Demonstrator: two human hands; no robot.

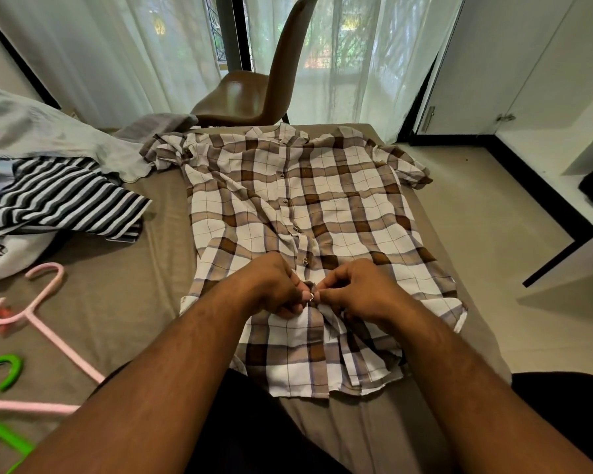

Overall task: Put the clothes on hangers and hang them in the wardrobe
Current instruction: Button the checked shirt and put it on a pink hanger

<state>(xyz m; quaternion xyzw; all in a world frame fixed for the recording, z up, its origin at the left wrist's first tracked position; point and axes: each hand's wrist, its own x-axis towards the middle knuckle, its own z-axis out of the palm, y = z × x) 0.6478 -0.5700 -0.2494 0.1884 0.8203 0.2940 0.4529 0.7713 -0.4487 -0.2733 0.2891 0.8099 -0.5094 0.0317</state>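
— How many clothes can you count?
— One plaid shirt (pixel 305 217) lies flat on the bed (pixel 144 302), front up, with its collar toward 12 o'clock and its hem toward 6. At 9 o'clock there is one striped top (pixel 65 196), with a pale garment (pixel 48 131) at 10.
— And hangers?
— At 8 o'clock there is one whole pink hanger (pixel 45 323). Green hanger pieces (pixel 4 367) are cut off at the edge, so I can't count them.
— What are the hands doing?
— There are two, close together at the shirt's lower front. The left hand (pixel 274 285) and right hand (pixel 353 289) have curled fingers and pinch the front edges at a button (pixel 311 295), fingertips nearly touching. Four more buttons run up toward 12.
— Anything else?
— One brown chair (pixel 254 90) stands at 12 o'clock.
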